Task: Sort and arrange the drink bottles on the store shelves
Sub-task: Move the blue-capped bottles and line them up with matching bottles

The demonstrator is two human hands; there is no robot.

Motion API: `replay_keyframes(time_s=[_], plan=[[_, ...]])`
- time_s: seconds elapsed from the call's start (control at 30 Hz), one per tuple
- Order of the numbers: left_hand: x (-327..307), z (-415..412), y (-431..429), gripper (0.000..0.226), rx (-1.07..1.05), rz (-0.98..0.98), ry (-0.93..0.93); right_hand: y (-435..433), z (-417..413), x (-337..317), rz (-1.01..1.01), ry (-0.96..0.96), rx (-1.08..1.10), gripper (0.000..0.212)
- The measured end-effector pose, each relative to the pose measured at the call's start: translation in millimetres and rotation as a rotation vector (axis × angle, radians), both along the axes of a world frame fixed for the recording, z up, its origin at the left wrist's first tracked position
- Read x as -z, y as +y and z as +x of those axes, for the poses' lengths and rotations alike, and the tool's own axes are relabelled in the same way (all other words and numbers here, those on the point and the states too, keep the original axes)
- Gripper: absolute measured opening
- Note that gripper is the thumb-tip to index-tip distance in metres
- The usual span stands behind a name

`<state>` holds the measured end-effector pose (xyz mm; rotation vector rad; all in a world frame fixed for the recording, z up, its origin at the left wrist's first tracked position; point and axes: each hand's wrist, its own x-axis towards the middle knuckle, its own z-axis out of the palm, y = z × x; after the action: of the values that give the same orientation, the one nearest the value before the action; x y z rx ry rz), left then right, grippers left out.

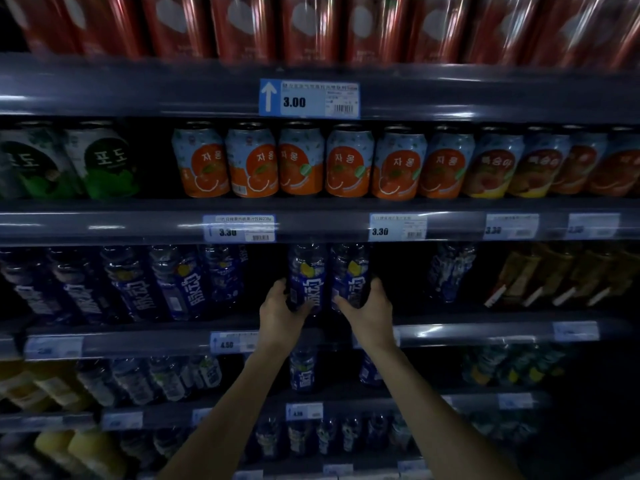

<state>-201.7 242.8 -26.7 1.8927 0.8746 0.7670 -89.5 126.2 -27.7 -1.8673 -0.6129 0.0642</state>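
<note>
Left hand point(282, 306): fingers curled round the lower part of the left bottle point(306, 278). Right hand point(369, 310): same grip on the right bottle point(349, 275). I see both forearms reaching up and forward.

The bottles stand upright side by side between my hands. They are dark blue, with white lettering 脉动 and a yellow fruit mark. Their caps are hidden behind the shelf rail point(322, 225).

Left of my hands is a row of matching bottles point(180, 285).

Above my hands are price tags "3.30" point(239, 228). Above those are orange cans marked 자몽 point(349, 162) and green cans marked 포도 point(104, 164).

Below my left wrist is the tag "4.50" point(230, 342).

Top row: red cans point(311, 26), too blurred to read.
</note>
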Motion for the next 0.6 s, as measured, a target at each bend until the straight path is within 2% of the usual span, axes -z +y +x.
replay_keyframes(time_s=[0.13,0.2,0.27,0.33,0.6], plan=[[-2.9,2.0,-14.5,0.063,-0.127,0.003,-0.029,-3.7,-5.1,4.2,-0.03,0.022,-0.02,0.079],[-4.1,1.4,-24.9,0.052,-0.219,0.06,-0.076,-9.6,-4.2,4.5,-0.039,0.037,-0.018,0.084],[-3.6,0.4,-36.3,0.037,-0.254,0.134,-0.121,-18.5,2.1,2.9,-0.044,0.027,-0.008,0.081],[-1.5,1.6,-48.0,0.031,-0.234,0.174,-0.14,-29.7,11.5,-1.5,-0.028,-0.023,0.025,0.072],[4.8,42.4,-107.8,0.032,0.017,0.21,-0.118,-76.7,63.0,-21.8,0.006,-0.176,0.21,0.044]])
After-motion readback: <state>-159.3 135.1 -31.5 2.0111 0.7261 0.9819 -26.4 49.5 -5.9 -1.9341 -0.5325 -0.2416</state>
